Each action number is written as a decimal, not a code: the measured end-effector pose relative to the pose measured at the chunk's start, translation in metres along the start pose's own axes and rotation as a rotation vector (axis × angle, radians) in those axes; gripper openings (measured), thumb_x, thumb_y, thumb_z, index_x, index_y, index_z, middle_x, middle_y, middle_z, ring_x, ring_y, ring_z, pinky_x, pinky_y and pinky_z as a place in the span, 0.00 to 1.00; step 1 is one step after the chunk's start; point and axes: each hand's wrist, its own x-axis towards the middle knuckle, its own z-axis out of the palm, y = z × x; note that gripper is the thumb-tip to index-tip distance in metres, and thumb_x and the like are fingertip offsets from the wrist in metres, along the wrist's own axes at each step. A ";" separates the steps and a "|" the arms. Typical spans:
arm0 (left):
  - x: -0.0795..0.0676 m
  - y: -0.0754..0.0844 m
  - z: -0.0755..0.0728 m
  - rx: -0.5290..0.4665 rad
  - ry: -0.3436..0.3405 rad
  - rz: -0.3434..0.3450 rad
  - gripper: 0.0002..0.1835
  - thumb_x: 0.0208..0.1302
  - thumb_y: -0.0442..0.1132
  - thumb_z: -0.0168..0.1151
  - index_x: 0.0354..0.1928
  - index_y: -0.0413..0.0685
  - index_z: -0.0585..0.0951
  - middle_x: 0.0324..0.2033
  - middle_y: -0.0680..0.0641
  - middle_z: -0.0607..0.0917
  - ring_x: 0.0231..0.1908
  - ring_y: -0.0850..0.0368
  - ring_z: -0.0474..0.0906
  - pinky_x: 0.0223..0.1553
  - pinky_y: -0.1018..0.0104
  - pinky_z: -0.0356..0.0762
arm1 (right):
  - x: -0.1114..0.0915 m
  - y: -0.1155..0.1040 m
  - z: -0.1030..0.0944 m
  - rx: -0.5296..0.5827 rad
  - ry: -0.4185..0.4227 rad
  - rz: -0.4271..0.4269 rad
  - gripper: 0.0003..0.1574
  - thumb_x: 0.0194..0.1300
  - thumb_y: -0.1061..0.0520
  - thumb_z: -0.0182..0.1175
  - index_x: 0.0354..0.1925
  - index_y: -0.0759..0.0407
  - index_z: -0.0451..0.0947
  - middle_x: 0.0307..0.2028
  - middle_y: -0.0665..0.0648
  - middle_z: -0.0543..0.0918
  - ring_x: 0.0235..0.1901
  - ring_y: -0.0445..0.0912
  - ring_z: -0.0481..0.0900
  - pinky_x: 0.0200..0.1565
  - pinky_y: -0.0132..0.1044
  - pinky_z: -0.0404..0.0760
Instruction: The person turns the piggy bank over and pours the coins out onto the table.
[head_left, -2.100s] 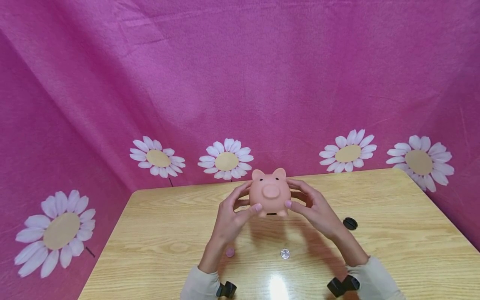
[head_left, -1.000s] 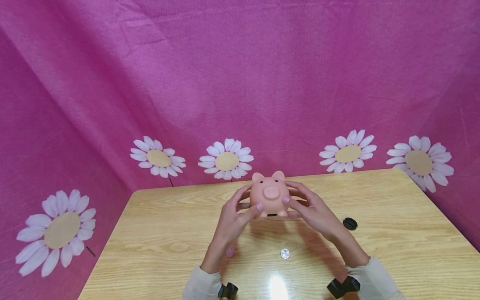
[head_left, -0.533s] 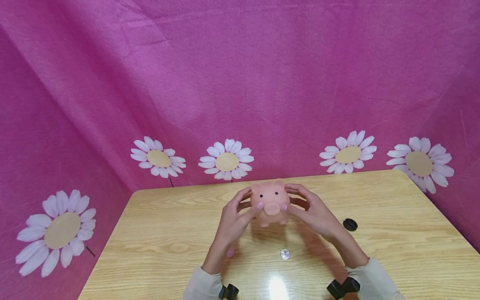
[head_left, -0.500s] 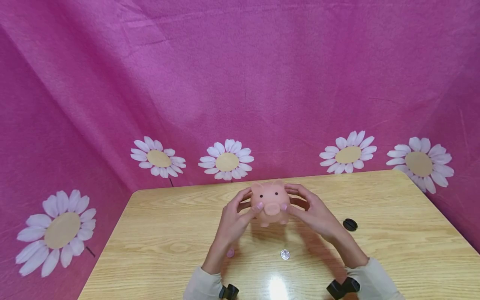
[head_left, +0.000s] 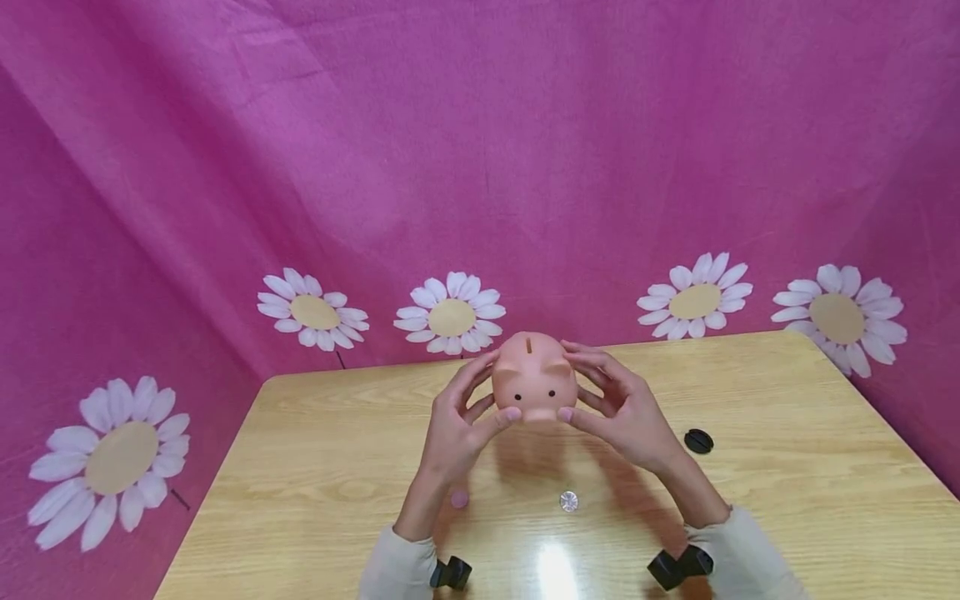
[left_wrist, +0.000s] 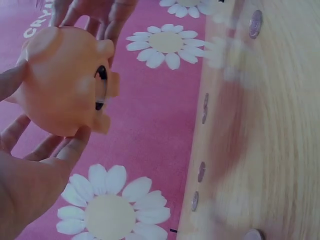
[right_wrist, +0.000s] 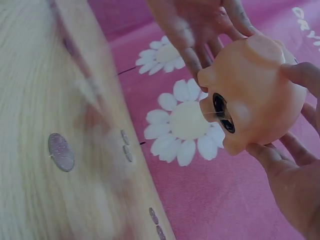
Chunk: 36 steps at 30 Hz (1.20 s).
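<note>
A pink piggy bank [head_left: 535, 379] is held up over the table between both hands. Its snout is tipped down, so the coin slot on its back shows in the head view. My left hand [head_left: 461, 421] grips one flank, thumb beside the snout. The other flank is gripped by my right hand [head_left: 626, 417], fingers spread around it. In the right wrist view, the belly has a round black-rimmed hole [right_wrist: 223, 113] with no plug in it. On the table lie a silver coin [head_left: 569, 501] and a pinkish coin [head_left: 459, 498] near the left wrist.
A black round plug [head_left: 698, 441] lies on the wooden table [head_left: 315, 467], right of the right hand. More coins [left_wrist: 201, 171] show near the table edge in the left wrist view. A magenta cloth [head_left: 480, 167] with daisies hangs behind the table.
The piggy bank has tipped forward: its face has swung down, and the back with the slot has come into view. Both hands keep their grip. The coins and plug stay in place.
</note>
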 end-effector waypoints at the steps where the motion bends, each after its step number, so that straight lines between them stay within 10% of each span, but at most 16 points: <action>1: 0.000 -0.001 0.000 0.006 0.001 -0.014 0.40 0.63 0.37 0.79 0.76 0.49 0.74 0.74 0.44 0.76 0.75 0.46 0.72 0.67 0.62 0.83 | 0.000 0.003 -0.001 0.002 0.000 0.015 0.41 0.63 0.76 0.71 0.72 0.66 0.72 0.78 0.59 0.70 0.73 0.36 0.74 0.68 0.31 0.81; 28: 0.000 -0.007 0.000 0.126 -0.053 -0.014 0.42 0.64 0.36 0.73 0.80 0.49 0.70 0.73 0.40 0.74 0.72 0.40 0.73 0.70 0.55 0.81 | -0.001 0.006 -0.001 -0.071 0.041 0.112 0.32 0.70 0.68 0.68 0.70 0.67 0.74 0.67 0.39 0.79 0.62 0.34 0.83 0.56 0.34 0.90; 36: 0.000 -0.007 -0.001 0.111 -0.024 -0.059 0.39 0.65 0.37 0.74 0.78 0.52 0.73 0.74 0.44 0.76 0.68 0.41 0.78 0.63 0.61 0.86 | 0.002 0.004 -0.004 -0.135 0.021 0.175 0.32 0.76 0.62 0.64 0.73 0.64 0.73 0.72 0.61 0.77 0.59 0.35 0.84 0.57 0.32 0.88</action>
